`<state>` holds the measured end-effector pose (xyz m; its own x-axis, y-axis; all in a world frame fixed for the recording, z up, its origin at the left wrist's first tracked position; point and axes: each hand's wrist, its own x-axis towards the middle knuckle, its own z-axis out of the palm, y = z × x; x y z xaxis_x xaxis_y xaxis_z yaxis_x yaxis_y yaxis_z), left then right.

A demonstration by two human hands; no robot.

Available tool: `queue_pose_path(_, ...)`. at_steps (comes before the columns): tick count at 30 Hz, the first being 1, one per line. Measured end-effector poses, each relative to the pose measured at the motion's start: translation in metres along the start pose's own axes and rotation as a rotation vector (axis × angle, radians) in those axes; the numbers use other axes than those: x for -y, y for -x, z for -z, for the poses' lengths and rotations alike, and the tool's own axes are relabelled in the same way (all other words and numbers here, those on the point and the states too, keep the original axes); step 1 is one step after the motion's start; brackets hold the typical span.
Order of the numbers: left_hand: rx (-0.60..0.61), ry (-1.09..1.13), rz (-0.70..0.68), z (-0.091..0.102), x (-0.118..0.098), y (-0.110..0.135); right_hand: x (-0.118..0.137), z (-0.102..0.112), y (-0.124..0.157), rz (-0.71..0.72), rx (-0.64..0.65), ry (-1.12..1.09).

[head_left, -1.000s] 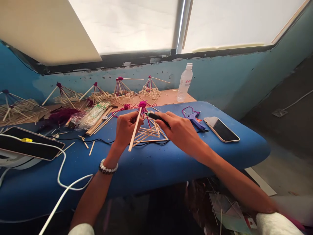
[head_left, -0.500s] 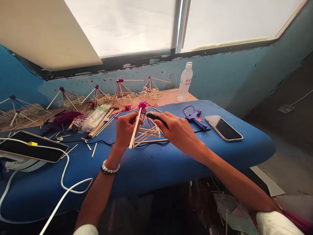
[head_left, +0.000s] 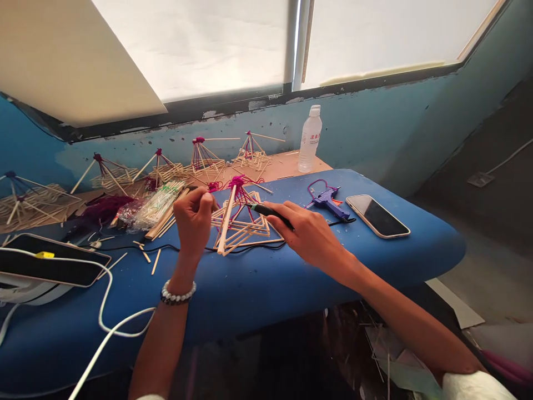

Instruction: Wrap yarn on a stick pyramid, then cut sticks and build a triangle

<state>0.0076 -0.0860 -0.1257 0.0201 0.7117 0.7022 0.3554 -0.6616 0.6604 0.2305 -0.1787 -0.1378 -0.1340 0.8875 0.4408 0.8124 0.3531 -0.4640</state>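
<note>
A small pyramid of thin wooden sticks (head_left: pixel 244 225) bound at the top with magenta yarn (head_left: pixel 237 180) stands on the blue padded board (head_left: pixel 258 278). My left hand (head_left: pixel 192 219) is closed just left of it, fingers pinched near the frame's left side; what they pinch is too small to name. My right hand (head_left: pixel 308 236) grips a dark pen-shaped tool (head_left: pixel 266 210) whose tip points at the frame's right side.
Several finished stick pyramids (head_left: pixel 204 158) line the back ledge beside a water bottle (head_left: pixel 309 140). A blue glue gun (head_left: pixel 328 200) and a phone (head_left: pixel 377 215) lie right. Left are a bag of sticks (head_left: pixel 156 200), loose sticks, a tablet (head_left: pixel 50 264) and a white cable (head_left: pixel 108 328).
My left hand let go of the long stick's shaft and moved left of the frame. The frame now stands on the board. The right hand with the tool barely moved.
</note>
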Motion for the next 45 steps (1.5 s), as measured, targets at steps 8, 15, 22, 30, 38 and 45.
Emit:
queue_pose_path(8,-0.040,-0.266,0.179,0.017,0.022,-0.020,-0.037,0.001,0.022,0.005,-0.225,-0.168)
queue_pose_path(15,0.148,-0.798,0.374,0.024,0.049,-0.023,-0.059,0.003,-0.001,-0.160,-0.229,-0.119)
queue_pose_path(22,0.196,-0.880,0.413,0.031,0.074,-0.026,-0.072,0.000,-0.054,-0.234,-0.133,-0.130)
queue_pose_path(30,0.163,-0.686,0.260,0.034,0.086,-0.027,-0.095,-0.025,-0.101,-0.375,0.072,-0.020)
queue_pose_path(38,-0.065,-0.406,0.109,0.019,0.066,-0.025,-0.112,-0.037,-0.088,-0.402,0.208,0.211)
queue_pose_path(45,0.236,-0.107,-0.037,-0.008,0.044,-0.018,-0.109,-0.038,-0.085,-0.381,0.322,0.309)
